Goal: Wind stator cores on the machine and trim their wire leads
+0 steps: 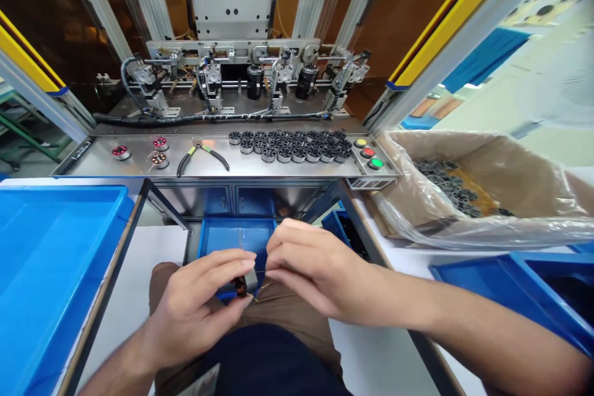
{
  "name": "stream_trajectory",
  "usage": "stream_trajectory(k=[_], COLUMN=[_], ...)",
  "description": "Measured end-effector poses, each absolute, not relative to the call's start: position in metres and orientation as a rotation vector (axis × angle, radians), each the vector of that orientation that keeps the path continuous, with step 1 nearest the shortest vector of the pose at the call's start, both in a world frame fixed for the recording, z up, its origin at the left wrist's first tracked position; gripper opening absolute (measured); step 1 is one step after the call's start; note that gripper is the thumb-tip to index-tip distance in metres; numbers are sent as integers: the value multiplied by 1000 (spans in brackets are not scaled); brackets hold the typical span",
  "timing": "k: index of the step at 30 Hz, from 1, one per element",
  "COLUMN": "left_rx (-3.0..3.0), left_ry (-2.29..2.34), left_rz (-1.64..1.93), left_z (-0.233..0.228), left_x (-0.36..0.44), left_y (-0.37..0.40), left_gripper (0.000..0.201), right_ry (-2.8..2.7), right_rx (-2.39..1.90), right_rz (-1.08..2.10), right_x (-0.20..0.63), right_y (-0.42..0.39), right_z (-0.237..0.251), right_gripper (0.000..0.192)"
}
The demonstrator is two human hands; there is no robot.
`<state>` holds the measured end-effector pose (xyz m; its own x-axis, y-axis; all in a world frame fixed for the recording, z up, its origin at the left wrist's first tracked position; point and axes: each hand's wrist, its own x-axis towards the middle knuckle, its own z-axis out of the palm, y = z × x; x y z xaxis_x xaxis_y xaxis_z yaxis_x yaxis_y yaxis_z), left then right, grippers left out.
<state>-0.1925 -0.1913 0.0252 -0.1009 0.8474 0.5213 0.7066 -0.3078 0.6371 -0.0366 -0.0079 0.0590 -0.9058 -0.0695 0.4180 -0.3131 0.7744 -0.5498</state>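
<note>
My left hand (pixel 199 303) grips a small wound motor stator (pixel 241 285) with copper coils, held low over my lap. My right hand (pixel 310 269) is right beside it, fingertips pinched on a thin wire end (pixel 262 272) that comes off the stator. Both hands hover in front of a small blue bin (pixel 218 236) under the machine shelf. On the metal shelf (pixel 139 167) lie three wound stators (pixel 159 151) at the left, a pair of green-handled pliers (pixel 202 154) and a cluster of several bare black stator cores (pixel 290 145).
A winding machine (pixel 241 74) fills the back. Yellow, red and green buttons (pixel 368 153) sit at the shelf's right end. A large blue tray (pixel 51 260) is on my left. A plastic-lined cardboard box (pixel 482 185) with black cores is on my right, above another blue bin (pixel 524 291).
</note>
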Motion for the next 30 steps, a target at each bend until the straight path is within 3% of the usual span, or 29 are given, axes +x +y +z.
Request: stream_trajectory(k=[4,8,10,15,19,23,27,30], left_rx=[1945,1915,1947,1927,1580,1012,751,657], left_ry=[1666,1797,1864,1936,1854,1753,1631,1653], left_rz=[1354,1426,1425,1429,1545,1889,2044,2094], left_z=[25,22,20,17,12,-1,-9,-8], left_x=[-194,-191,-189,-191,-201,-208,-208,-205], left_y=[-201,-202,-200,-205,-221,-228,-224,-226], left_gripper=[49,46,46,47,44,37,32,24], right_ry=[-2701,-2629,-2592,-2650,-2702,-2640,-2725,-2782], right_rx=[520,382,407,547,577,208,-480,-736], right_rz=[361,464,495,349,275,331,405,426], right_x=[-34,-34,-38,-51,-60,-113,-203,-254], right_y=[7,6,-6,-32,-19,6,18,23], right_z=[59,76,80,67,60,61,57,44], right_gripper=[28,20,31,22,21,18,36,38])
